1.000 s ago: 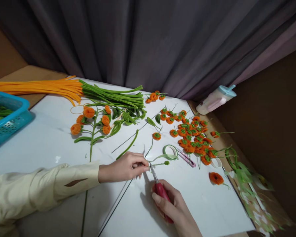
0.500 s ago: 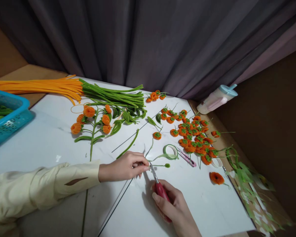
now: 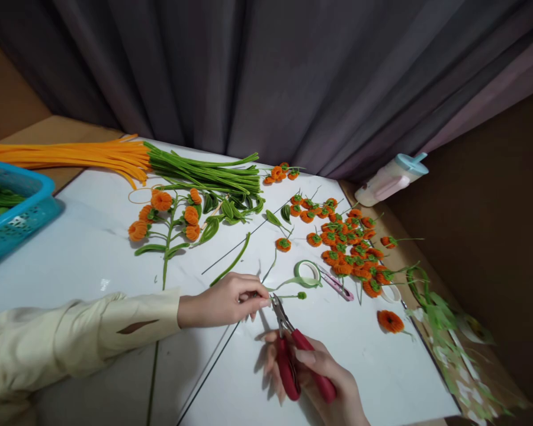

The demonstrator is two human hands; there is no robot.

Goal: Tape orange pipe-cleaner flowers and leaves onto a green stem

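Note:
My left hand point(image 3: 242, 299), in a cream sleeve, is closed in a pinch at the near middle of the table. From its fingertips a thin green stem point(image 3: 286, 296) runs right to a small green bud point(image 3: 301, 295). My right hand point(image 3: 333, 376) is wrapped round red-handled pliers point(image 3: 288, 349). Their handles are spread, and the metal jaws point at my left fingertips, close to the stem. Whether the jaws touch it I cannot tell. Just beyond lies a roll of green tape point(image 3: 308, 273) with its loose end trailing left, beside a pink craft knife point(image 3: 336, 284).
Several orange fuzzy flowers point(image 3: 346, 242) are heaped at right. A finished-looking flower spray point(image 3: 171, 231) lies left. Green pipe cleaners point(image 3: 204, 168) and orange pipe cleaners point(image 3: 80, 157) lie behind. A blue basket point(image 3: 26, 216) stands far left, a tumbler point(image 3: 391, 177) back right.
The pliers' handles have spread apart and my right hand has loosened its grip, drawing slightly down and right. My left hand has barely moved.

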